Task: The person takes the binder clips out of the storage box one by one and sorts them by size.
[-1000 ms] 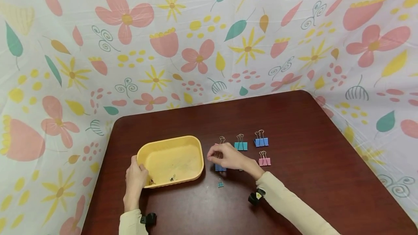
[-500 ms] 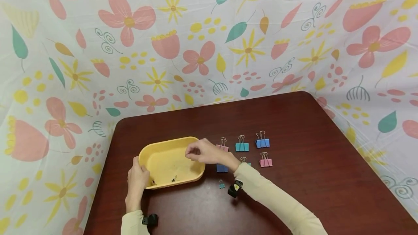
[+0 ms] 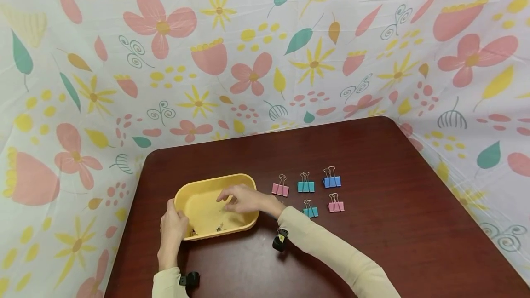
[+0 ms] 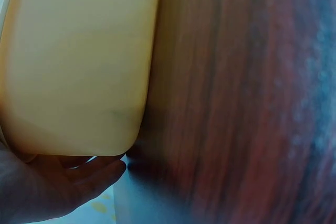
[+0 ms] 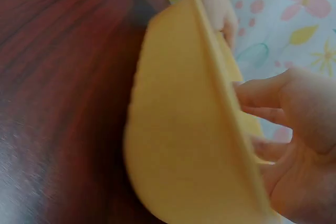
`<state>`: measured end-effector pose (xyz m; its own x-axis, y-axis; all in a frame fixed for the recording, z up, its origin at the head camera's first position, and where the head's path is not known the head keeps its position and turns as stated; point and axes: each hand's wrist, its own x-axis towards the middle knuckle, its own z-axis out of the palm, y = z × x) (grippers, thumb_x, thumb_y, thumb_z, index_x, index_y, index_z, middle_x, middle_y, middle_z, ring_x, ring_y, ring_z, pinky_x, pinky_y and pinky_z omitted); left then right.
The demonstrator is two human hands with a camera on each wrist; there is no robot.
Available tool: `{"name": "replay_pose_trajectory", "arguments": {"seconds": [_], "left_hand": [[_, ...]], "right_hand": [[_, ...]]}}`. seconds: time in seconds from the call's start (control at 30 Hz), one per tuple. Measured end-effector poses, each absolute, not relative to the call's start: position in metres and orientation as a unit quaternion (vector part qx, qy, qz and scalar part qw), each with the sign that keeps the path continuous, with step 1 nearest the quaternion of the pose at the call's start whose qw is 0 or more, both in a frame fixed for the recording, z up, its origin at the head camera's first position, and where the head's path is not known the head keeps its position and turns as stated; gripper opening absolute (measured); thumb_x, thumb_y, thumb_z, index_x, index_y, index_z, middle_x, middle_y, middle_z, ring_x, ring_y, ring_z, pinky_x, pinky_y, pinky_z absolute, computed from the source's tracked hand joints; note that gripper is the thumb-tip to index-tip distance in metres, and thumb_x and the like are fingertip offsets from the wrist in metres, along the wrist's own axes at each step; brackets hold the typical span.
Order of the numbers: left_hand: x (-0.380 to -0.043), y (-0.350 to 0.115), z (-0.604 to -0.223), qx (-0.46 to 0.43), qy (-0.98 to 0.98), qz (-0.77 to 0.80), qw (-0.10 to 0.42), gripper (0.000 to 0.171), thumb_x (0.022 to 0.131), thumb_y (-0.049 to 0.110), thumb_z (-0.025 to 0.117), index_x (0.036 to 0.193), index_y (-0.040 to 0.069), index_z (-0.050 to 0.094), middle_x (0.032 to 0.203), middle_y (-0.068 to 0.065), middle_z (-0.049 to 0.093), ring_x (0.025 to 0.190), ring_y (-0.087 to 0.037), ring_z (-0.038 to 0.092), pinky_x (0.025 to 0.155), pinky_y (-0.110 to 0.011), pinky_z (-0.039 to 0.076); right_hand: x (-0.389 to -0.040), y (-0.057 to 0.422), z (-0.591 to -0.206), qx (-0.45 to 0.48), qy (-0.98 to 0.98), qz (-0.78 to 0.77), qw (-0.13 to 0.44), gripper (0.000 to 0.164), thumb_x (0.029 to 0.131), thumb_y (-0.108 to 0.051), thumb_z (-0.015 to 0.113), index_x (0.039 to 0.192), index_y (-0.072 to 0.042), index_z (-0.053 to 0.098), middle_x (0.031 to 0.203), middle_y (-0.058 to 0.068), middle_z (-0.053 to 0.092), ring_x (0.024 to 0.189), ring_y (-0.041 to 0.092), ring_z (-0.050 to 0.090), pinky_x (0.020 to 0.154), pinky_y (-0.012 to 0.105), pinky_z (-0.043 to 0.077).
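My left hand (image 3: 173, 225) grips the left end of a yellow plastic tray (image 3: 213, 179), its thumb over the rim. In the left wrist view that hand (image 4: 63, 187) lies against the tray's end wall. Above the tray's right half is my right hand (image 3: 244, 198), fingers loosely bent and apart, with nothing seen between them. The right wrist view has this hand (image 5: 299, 124) just past the tray's near rim. Two small dark binder clips lie in the tray: one small clip (image 3: 220, 227) along the near wall, another small clip (image 3: 193, 232) in the near left corner.
Right of the tray, binder clips stand in rows: a pink clip (image 3: 280, 190), a teal clip (image 3: 306, 186) and a blue clip (image 3: 331, 181) behind, a smaller teal clip (image 3: 310, 211) and a smaller pink clip (image 3: 336, 206) in front. The right sleeve (image 3: 327, 243) crosses the dark wooden table (image 3: 397, 224).
My right hand has moved left from above the clips to over the tray, and its fingers have spread. The forearm now covers the front blue clip and the tiny teal clip. The left hand stays put.
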<state>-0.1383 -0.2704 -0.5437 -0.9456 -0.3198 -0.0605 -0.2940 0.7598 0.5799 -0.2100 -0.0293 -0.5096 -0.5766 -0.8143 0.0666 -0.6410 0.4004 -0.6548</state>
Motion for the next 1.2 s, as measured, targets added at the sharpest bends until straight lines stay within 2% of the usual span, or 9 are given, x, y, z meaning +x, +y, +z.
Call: {"name": "replay_pose_trajectory", "arguments": {"seconds": [0.13,0.4,0.7,0.8,0.97,1.2], "left_hand": [[-0.138,-0.271,-0.547,0.165,-0.937,-0.308,0.018,0.043,0.093,0.014,0.033,0.135,0.006,0.030,0.108,-0.027,0.057,0.081,-0.037,0.057,0.060,-0.043,0.042],[-0.140,-0.272,-0.548,0.169,-0.937,-0.304,0.026,0.041,0.092,0.014,0.036,0.133,0.007,0.032,0.108,-0.028,0.058,0.088,-0.042,0.057,0.063,-0.050,0.041],[-0.142,-0.273,-0.544,0.164,-0.941,-0.294,0.024,0.040,0.093,0.013,0.035,0.132,0.006,0.032,0.104,-0.027,0.058,0.078,-0.037,0.057,0.058,-0.043,0.041],[-0.142,-0.272,-0.544,0.165,-0.942,-0.293,0.020,0.040,0.093,0.014,0.035,0.132,0.007,0.033,0.105,-0.025,0.058,0.078,-0.035,0.057,0.057,-0.041,0.041],[-0.142,-0.270,-0.544,0.169,-0.941,-0.294,0.019,0.040,0.092,0.014,0.036,0.132,0.009,0.034,0.106,-0.024,0.058,0.080,-0.037,0.057,0.058,-0.042,0.041],[-0.141,-0.270,-0.545,0.169,-0.939,-0.297,0.028,0.038,0.092,0.013,0.037,0.130,0.008,0.035,0.106,-0.024,0.058,0.080,-0.037,0.057,0.060,-0.044,0.041]], "right_hand": [[-0.204,-0.037,-0.520,-0.456,0.843,-0.255,0.128,0.038,0.081,-0.023,0.067,0.117,-0.015,0.060,0.105,0.005,0.063,0.088,0.011,0.060,0.079,0.019,0.042],[-0.194,-0.046,-0.533,-0.462,0.839,-0.251,0.144,0.045,0.075,-0.019,0.073,0.118,-0.016,0.060,0.100,0.004,0.058,0.083,0.011,0.057,0.073,0.014,0.039],[-0.188,-0.062,-0.537,-0.478,0.819,-0.276,0.156,0.054,0.079,-0.021,0.072,0.128,-0.016,0.051,0.101,0.006,0.057,0.076,0.005,0.059,0.069,0.009,0.039],[-0.187,-0.065,-0.542,-0.485,0.811,-0.285,0.159,0.041,0.080,-0.018,0.071,0.119,-0.016,0.059,0.096,0.002,0.061,0.074,0.002,0.058,0.068,0.008,0.039],[-0.187,-0.066,-0.546,-0.474,0.805,-0.306,0.182,0.010,0.079,-0.011,0.070,0.087,-0.016,0.071,0.083,-0.008,0.068,0.071,-0.005,0.059,0.065,0.007,0.042],[-0.189,-0.059,-0.536,-0.448,0.810,-0.341,0.168,0.014,0.079,-0.004,0.065,0.086,-0.014,0.071,0.081,-0.007,0.070,0.072,-0.003,0.062,0.065,0.009,0.044]]}}
